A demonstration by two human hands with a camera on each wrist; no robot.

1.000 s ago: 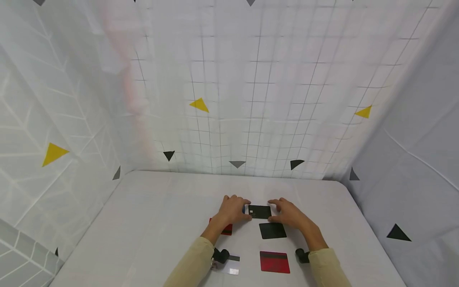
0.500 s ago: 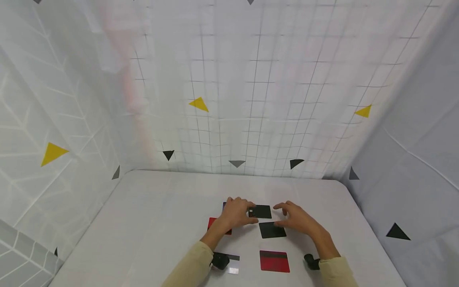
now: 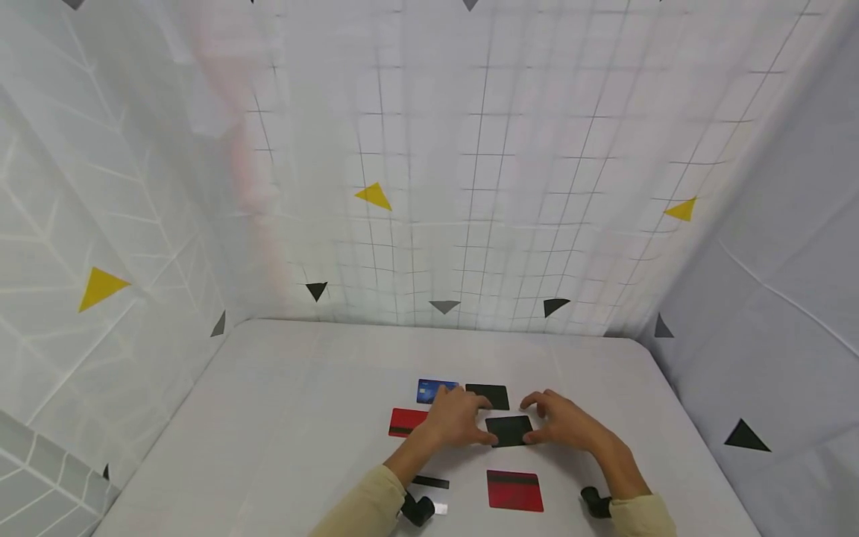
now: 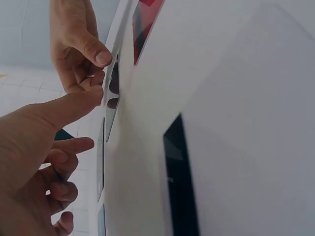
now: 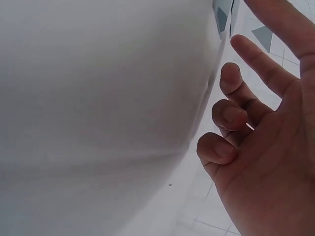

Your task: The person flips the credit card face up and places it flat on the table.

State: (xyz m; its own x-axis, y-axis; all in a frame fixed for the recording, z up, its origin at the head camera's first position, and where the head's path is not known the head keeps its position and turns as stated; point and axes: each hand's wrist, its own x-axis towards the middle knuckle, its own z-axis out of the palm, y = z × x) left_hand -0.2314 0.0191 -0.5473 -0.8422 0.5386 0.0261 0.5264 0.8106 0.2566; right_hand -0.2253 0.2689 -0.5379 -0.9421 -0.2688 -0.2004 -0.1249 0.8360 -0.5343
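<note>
A plain dark bank card (image 3: 508,430) lies flat on the white table between the two hands. My left hand (image 3: 455,419) is at its left side, thumb tip at the card's edge and fingers loosely bent above. On the other side my right hand (image 3: 562,424) holds its thumb near the right edge, fingers arched and apart. Neither hand grips the card. Just beyond it lies another dark card (image 3: 496,394), partly behind the left fingertips. A blue chip card (image 3: 428,390) sits farther left, and a red striped card (image 3: 406,421) is partly covered by the left hand.
Nearer on the table (image 3: 288,418) lies a red card (image 3: 514,492) with a dark stripe. Left of it, a pale card with a black stripe (image 3: 431,482) is mostly hidden by the left wrist and its camera. White sheeting with grid lines (image 3: 510,149) rises behind and beside the table.
Both hands have moved back toward the body, from the far dark card to the nearer one. The far dark card stays beside the blue card, which the left hand has uncovered.
</note>
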